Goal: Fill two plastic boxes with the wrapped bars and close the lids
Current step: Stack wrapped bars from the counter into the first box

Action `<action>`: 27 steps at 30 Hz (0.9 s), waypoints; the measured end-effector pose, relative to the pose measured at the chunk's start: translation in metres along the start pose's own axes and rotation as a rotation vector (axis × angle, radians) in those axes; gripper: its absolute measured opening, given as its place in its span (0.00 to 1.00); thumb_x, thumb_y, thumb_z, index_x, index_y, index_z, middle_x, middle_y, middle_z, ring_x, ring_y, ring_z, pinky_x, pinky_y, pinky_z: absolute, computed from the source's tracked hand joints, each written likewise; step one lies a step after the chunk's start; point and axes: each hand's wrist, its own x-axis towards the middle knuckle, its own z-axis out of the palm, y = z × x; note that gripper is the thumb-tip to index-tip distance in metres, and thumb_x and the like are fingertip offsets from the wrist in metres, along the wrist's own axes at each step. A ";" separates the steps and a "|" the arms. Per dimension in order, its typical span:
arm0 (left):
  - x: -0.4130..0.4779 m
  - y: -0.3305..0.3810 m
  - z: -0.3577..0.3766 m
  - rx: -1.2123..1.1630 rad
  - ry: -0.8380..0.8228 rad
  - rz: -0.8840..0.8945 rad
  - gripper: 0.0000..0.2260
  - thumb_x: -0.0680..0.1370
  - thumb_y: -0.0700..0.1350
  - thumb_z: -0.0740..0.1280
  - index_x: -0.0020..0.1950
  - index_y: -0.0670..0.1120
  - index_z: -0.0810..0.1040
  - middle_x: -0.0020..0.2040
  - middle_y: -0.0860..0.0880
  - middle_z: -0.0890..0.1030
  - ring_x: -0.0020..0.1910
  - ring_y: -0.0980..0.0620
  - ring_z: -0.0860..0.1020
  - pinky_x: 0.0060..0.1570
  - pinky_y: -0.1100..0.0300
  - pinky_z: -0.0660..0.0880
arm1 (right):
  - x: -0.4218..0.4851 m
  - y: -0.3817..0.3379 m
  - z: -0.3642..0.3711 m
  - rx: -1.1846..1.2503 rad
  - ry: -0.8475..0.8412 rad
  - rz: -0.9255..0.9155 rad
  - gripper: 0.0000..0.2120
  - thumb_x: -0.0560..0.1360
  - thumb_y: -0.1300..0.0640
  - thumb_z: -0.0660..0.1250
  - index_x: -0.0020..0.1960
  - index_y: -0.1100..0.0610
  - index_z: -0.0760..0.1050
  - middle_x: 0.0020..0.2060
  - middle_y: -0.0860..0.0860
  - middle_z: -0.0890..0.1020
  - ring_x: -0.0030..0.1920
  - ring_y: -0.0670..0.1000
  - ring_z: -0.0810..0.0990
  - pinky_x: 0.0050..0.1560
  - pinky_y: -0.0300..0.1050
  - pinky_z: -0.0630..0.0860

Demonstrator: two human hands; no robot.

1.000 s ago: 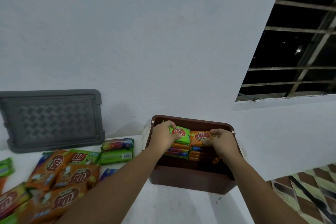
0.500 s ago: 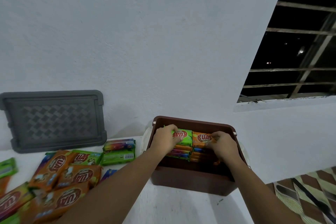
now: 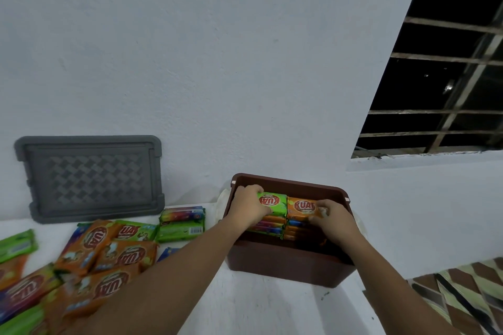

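Observation:
A brown plastic box (image 3: 285,266) stands open on the white ledge against the wall. Inside it, wrapped bars sit in two stacks side by side. My left hand (image 3: 249,205) grips the green bar (image 3: 275,201) on top of the left stack. My right hand (image 3: 336,221) grips the orange bar (image 3: 303,207) on top of the right stack. Both hands reach into the box from the near side. The lower bars are partly hidden by my hands.
A grey lid (image 3: 89,177) leans upright against the wall at the left. Several loose orange and green bars (image 3: 109,250) lie on the ledge left of the box, with a small stack (image 3: 181,223) beside it. A barred window (image 3: 449,95) is at the right; patterned floor (image 3: 462,296) lies below.
Both hands have stayed on the top bars and sunk slightly lower into the box. My view has shifted a little; the loose bars have not moved.

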 end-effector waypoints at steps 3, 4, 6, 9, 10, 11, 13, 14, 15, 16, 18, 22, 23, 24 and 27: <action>-0.018 -0.001 -0.008 -0.016 0.051 0.070 0.26 0.71 0.47 0.74 0.68 0.48 0.72 0.63 0.46 0.74 0.58 0.50 0.75 0.57 0.59 0.74 | -0.010 0.003 0.001 0.003 0.062 -0.056 0.20 0.74 0.59 0.69 0.66 0.58 0.73 0.59 0.55 0.78 0.57 0.54 0.77 0.54 0.46 0.76; -0.025 -0.002 -0.012 -0.026 0.068 0.095 0.24 0.72 0.47 0.73 0.67 0.48 0.73 0.62 0.47 0.75 0.58 0.50 0.75 0.57 0.59 0.74 | -0.013 0.003 0.001 -0.015 0.092 -0.080 0.20 0.74 0.57 0.69 0.64 0.57 0.74 0.58 0.54 0.79 0.56 0.54 0.78 0.56 0.49 0.77; -0.043 -0.008 -0.021 -0.078 0.107 0.128 0.19 0.73 0.47 0.72 0.63 0.49 0.76 0.59 0.49 0.76 0.56 0.51 0.76 0.56 0.59 0.75 | -0.022 0.000 0.006 -0.068 0.140 -0.126 0.18 0.73 0.54 0.70 0.62 0.56 0.75 0.56 0.53 0.80 0.53 0.53 0.79 0.55 0.53 0.78; -0.067 -0.012 -0.028 -0.304 0.164 0.209 0.12 0.74 0.43 0.71 0.57 0.47 0.80 0.58 0.49 0.78 0.56 0.52 0.78 0.58 0.60 0.76 | -0.039 -0.008 0.009 -0.081 0.280 -0.213 0.15 0.75 0.53 0.68 0.60 0.55 0.77 0.56 0.52 0.80 0.55 0.51 0.78 0.57 0.50 0.78; -0.076 -0.015 -0.029 -0.362 0.196 0.230 0.10 0.74 0.42 0.71 0.55 0.48 0.80 0.58 0.48 0.78 0.55 0.54 0.78 0.57 0.62 0.77 | -0.046 -0.012 0.012 -0.068 0.316 -0.245 0.14 0.75 0.54 0.68 0.60 0.56 0.77 0.57 0.52 0.79 0.56 0.52 0.78 0.57 0.48 0.77; -0.087 -0.024 -0.031 -0.410 0.237 0.233 0.08 0.75 0.41 0.70 0.53 0.49 0.80 0.57 0.48 0.79 0.53 0.56 0.79 0.56 0.64 0.77 | -0.055 -0.018 0.022 -0.056 0.327 -0.272 0.13 0.76 0.56 0.68 0.59 0.57 0.77 0.58 0.53 0.79 0.57 0.52 0.77 0.58 0.47 0.75; -0.107 -0.042 -0.036 -0.507 0.327 0.205 0.08 0.75 0.38 0.70 0.49 0.50 0.79 0.52 0.49 0.80 0.50 0.60 0.79 0.53 0.68 0.76 | -0.071 -0.030 0.039 -0.046 0.320 -0.321 0.11 0.76 0.58 0.67 0.58 0.58 0.77 0.60 0.53 0.76 0.60 0.53 0.75 0.59 0.43 0.70; -0.117 -0.054 -0.040 -0.535 0.362 0.173 0.09 0.75 0.37 0.69 0.48 0.51 0.79 0.51 0.50 0.80 0.49 0.61 0.79 0.51 0.70 0.76 | -0.079 -0.037 0.049 -0.038 0.303 -0.344 0.11 0.76 0.59 0.67 0.58 0.58 0.77 0.61 0.53 0.76 0.62 0.53 0.73 0.60 0.41 0.67; -0.124 -0.066 -0.043 -0.528 0.391 0.140 0.09 0.75 0.37 0.69 0.47 0.51 0.79 0.50 0.51 0.80 0.49 0.61 0.79 0.50 0.70 0.75 | -0.084 -0.042 0.059 -0.026 0.288 -0.374 0.12 0.76 0.60 0.67 0.58 0.58 0.77 0.62 0.52 0.75 0.63 0.52 0.72 0.60 0.40 0.65; -0.131 -0.081 -0.049 -0.474 0.423 0.096 0.09 0.75 0.37 0.69 0.48 0.52 0.79 0.49 0.52 0.81 0.48 0.60 0.79 0.50 0.68 0.75 | -0.090 -0.049 0.070 -0.012 0.271 -0.410 0.12 0.76 0.60 0.67 0.59 0.57 0.77 0.62 0.50 0.75 0.64 0.51 0.71 0.61 0.38 0.63; -0.143 -0.111 -0.062 -0.282 0.466 0.002 0.07 0.74 0.40 0.70 0.50 0.51 0.80 0.46 0.53 0.79 0.45 0.56 0.77 0.46 0.66 0.73 | -0.099 -0.059 0.091 0.047 0.246 -0.495 0.12 0.75 0.62 0.67 0.58 0.56 0.78 0.60 0.46 0.74 0.64 0.48 0.71 0.60 0.36 0.64; -0.168 -0.170 -0.099 0.174 0.466 -0.282 0.10 0.75 0.50 0.68 0.55 0.55 0.79 0.55 0.48 0.78 0.51 0.49 0.77 0.51 0.54 0.75 | -0.123 -0.082 0.144 0.091 0.159 -0.676 0.12 0.75 0.63 0.66 0.57 0.56 0.78 0.64 0.50 0.74 0.68 0.46 0.68 0.67 0.35 0.63; -0.175 -0.183 -0.108 0.271 0.455 -0.362 0.11 0.75 0.53 0.67 0.57 0.56 0.78 0.59 0.48 0.77 0.57 0.45 0.74 0.57 0.49 0.72 | -0.128 -0.087 0.158 0.068 0.143 -0.745 0.11 0.75 0.63 0.66 0.57 0.57 0.78 0.63 0.51 0.75 0.68 0.48 0.68 0.67 0.36 0.63; -0.180 -0.192 -0.116 0.304 0.432 -0.415 0.12 0.74 0.55 0.67 0.58 0.58 0.77 0.62 0.47 0.75 0.62 0.44 0.71 0.61 0.47 0.69 | -0.130 -0.091 0.171 0.039 0.125 -0.806 0.11 0.74 0.63 0.65 0.56 0.57 0.78 0.62 0.53 0.76 0.66 0.50 0.70 0.66 0.37 0.65; -0.193 -0.208 -0.133 0.283 0.278 -0.439 0.21 0.71 0.65 0.64 0.63 0.63 0.72 0.69 0.48 0.68 0.69 0.44 0.64 0.65 0.46 0.65 | -0.126 -0.107 0.198 -0.077 -0.056 -0.804 0.12 0.73 0.66 0.64 0.55 0.59 0.80 0.57 0.55 0.78 0.59 0.55 0.76 0.60 0.44 0.72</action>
